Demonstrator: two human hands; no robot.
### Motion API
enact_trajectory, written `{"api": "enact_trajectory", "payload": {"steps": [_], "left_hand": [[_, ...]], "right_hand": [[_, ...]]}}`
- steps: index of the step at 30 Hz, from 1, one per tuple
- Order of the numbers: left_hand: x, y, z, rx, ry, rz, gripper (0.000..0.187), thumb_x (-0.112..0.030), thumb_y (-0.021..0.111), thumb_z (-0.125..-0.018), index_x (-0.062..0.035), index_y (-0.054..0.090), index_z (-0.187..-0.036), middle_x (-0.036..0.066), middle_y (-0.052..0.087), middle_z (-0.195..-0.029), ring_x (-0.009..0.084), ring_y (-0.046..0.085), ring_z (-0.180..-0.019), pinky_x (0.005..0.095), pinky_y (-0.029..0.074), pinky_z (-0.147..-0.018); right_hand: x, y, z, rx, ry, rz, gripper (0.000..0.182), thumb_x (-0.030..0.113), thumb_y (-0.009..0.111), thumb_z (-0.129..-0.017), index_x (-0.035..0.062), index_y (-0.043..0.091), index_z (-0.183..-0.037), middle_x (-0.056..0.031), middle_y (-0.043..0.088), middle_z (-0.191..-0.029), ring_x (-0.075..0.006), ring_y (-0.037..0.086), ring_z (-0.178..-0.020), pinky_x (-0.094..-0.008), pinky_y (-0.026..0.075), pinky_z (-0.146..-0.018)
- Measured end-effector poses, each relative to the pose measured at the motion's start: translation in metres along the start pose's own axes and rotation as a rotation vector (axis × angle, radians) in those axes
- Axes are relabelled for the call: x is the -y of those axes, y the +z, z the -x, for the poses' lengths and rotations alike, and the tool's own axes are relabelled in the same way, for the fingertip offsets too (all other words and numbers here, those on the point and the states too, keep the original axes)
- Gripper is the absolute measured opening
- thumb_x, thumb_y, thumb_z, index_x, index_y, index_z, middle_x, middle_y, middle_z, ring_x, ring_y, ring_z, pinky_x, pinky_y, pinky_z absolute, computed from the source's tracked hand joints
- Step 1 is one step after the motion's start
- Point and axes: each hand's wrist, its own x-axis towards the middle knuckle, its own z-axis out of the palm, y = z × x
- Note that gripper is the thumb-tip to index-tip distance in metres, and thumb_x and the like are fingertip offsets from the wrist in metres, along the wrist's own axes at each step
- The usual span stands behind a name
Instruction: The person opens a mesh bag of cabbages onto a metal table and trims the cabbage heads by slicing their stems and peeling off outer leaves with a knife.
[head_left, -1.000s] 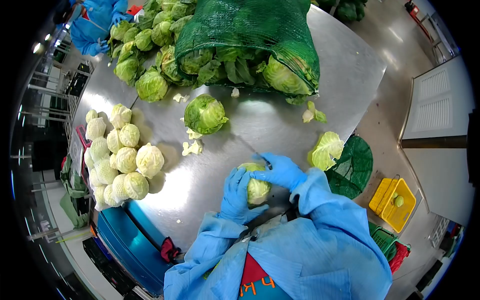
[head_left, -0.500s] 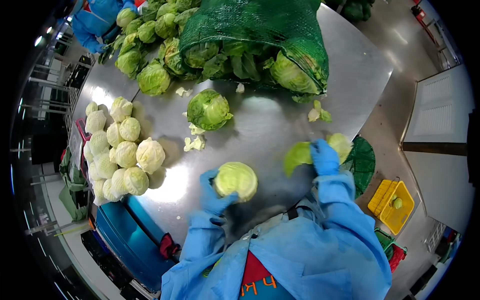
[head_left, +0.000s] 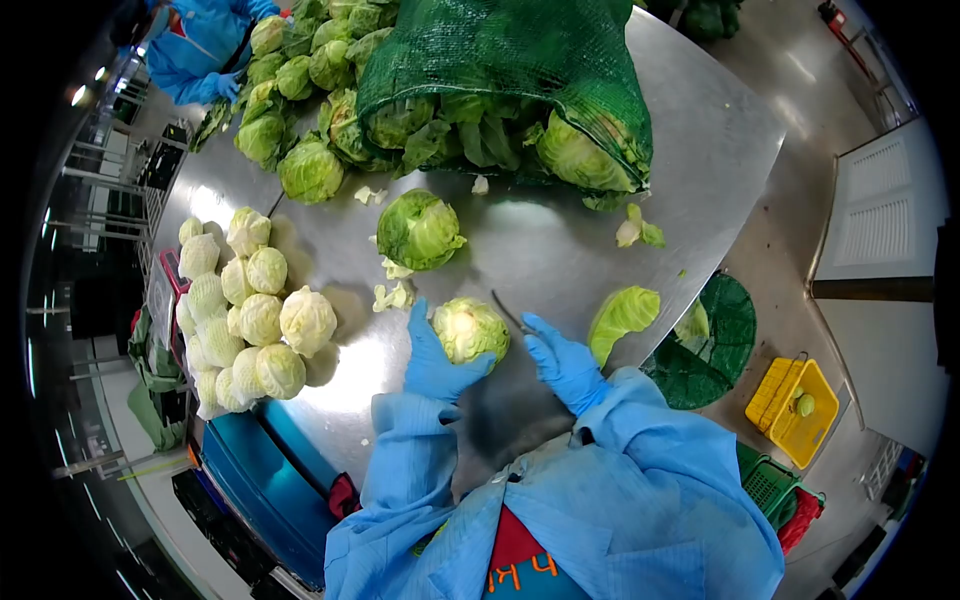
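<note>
My left hand, in a blue glove, cups a pale trimmed cabbage with thumb and fingers around its near left side. The cut stem end faces up. My right hand, also gloved, is closed on a knife; its thin dark blade points toward the cabbage, a little apart from it, and the handle is mostly hidden. A loose green leaf lies on the table to the right of my right hand. Beyond the held cabbage sits an untrimmed green cabbage.
Netted white cabbages stand grouped at left. A green mesh sack of cabbages lies at the back beside a cabbage pile. Right of the metal table are a green net and yellow basket. A co-worker stands far left.
My right hand has let go of the leaves and moved left, now with a knife showing. One leaf lies on the table, another in the net. The held cabbage has turned stem end up.
</note>
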Motion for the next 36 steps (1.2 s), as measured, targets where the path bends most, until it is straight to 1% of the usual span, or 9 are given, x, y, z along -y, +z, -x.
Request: {"api": "enact_trajectory", "payload": {"steps": [1, 4, 10, 16, 20, 25, 28, 31, 36], "left_hand": [[0.002, 0.004, 0.000, -0.021, -0.010, 0.063, 0.101, -0.032, 0.088, -0.057, 0.0023, 0.033, -0.134, 0.018, 0.046, -0.124, 0.0295, 0.051, -0.113, 0.0395, 0.045, -0.095], [0.008, 0.009, 0.006, -0.058, 0.106, -0.146, 0.095, -0.034, 0.088, -0.057, 0.0019, 0.037, -0.128, 0.018, 0.047, -0.121, 0.0302, 0.053, -0.108, 0.0407, 0.047, -0.091], [-0.029, 0.026, 0.008, -0.098, 0.131, -0.358, 0.090, -0.033, 0.084, -0.055, 0.0015, 0.039, -0.125, 0.021, 0.048, -0.117, 0.0379, 0.050, -0.109, 0.0458, 0.044, -0.091], [-0.040, 0.055, 0.012, -0.194, 0.140, -0.583, 0.096, -0.036, 0.081, -0.056, 0.0069, 0.035, -0.129, 0.026, 0.043, -0.124, 0.0423, 0.043, -0.114, 0.0508, 0.036, -0.096], [-0.049, 0.063, 0.012, -0.151, 0.057, -0.681, 0.105, -0.040, 0.081, -0.057, 0.0066, 0.030, -0.135, 0.028, 0.037, -0.131, 0.0449, 0.037, -0.120, 0.0535, 0.034, -0.101], [-0.054, 0.070, 0.017, -0.128, 0.054, -0.681, 0.108, -0.040, 0.082, -0.058, 0.0037, 0.026, -0.139, 0.030, 0.035, -0.133, 0.0459, 0.035, -0.122, 0.0542, 0.032, -0.102], [-0.045, 0.065, 0.028, -0.176, 0.125, -0.631, 0.109, -0.039, 0.082, -0.057, 0.0049, 0.026, -0.139, 0.031, 0.033, -0.134, 0.0467, 0.034, -0.122, 0.0536, 0.030, -0.103], [-0.027, 0.050, 0.037, -0.211, 0.149, -0.481, 0.112, -0.039, 0.083, -0.056, 0.0052, 0.024, -0.140, 0.030, 0.033, -0.134, 0.0455, 0.036, -0.121, 0.0517, 0.032, -0.103], [-0.011, 0.038, 0.037, -0.223, 0.137, -0.365, 0.113, -0.037, 0.085, -0.054, 0.0040, 0.025, -0.140, 0.026, 0.036, -0.132, 0.0424, 0.040, -0.119, 0.0495, 0.035, -0.101]], "right_hand": [[0.010, 0.001, -0.002, 0.003, -0.016, 0.037, 0.059, 0.051, 0.043, -0.095, 0.0181, 0.036, -0.143, -0.0177, 0.063, -0.069, -0.0364, 0.063, -0.062, -0.0451, 0.050, -0.060], [0.029, -0.002, -0.010, 0.064, -0.068, 0.110, 0.069, 0.058, 0.040, -0.094, 0.0207, 0.024, -0.149, -0.0204, 0.063, -0.067, -0.0392, 0.062, -0.061, -0.0481, 0.049, -0.060], [0.032, -0.012, -0.030, 0.260, -0.101, 0.253, 0.074, 0.064, 0.037, -0.091, 0.0237, 0.019, -0.150, -0.0235, 0.063, -0.070, -0.0406, 0.062, -0.063, -0.0492, 0.049, -0.062], [0.026, -0.018, -0.033, 0.244, 0.005, 0.346, 0.068, 0.063, 0.034, -0.093, 0.0266, 0.022, -0.149, -0.0232, 0.064, -0.071, -0.0407, 0.063, -0.066, -0.0489, 0.050, -0.064], [0.026, -0.021, -0.039, 0.249, 0.050, 0.266, 0.064, 0.062, 0.032, -0.094, 0.0243, 0.032, -0.145, -0.0236, 0.065, -0.078, -0.0412, 0.063, -0.073, -0.0490, 0.050, -0.069], [0.002, -0.018, -0.068, 0.044, 0.061, 0.194, 0.063, 0.063, 0.034, -0.093, 0.0179, 0.048, -0.134, -0.0234, 0.065, -0.092, -0.0399, 0.063, -0.085, -0.0463, 0.048, -0.078], [-0.012, -0.042, -0.092, 0.175, 0.207, 0.097, 0.062, 0.062, 0.037, -0.092, 0.0151, 0.051, -0.130, -0.0211, 0.066, -0.096, -0.0393, 0.063, -0.086, -0.0443, 0.048, -0.081], [0.003, -0.049, -0.076, 0.153, 0.171, -0.021, 0.061, 0.060, 0.039, -0.093, 0.0147, 0.051, -0.131, -0.0211, 0.065, -0.095, -0.0400, 0.062, -0.087, -0.0452, 0.048, -0.080], [0.013, -0.023, -0.037, 0.219, -0.081, 0.123, 0.068, 0.061, 0.042, -0.091, 0.0192, 0.033, -0.144, -0.0235, 0.064, -0.080, -0.0415, 0.063, -0.078, -0.0478, 0.049, -0.072]]}}
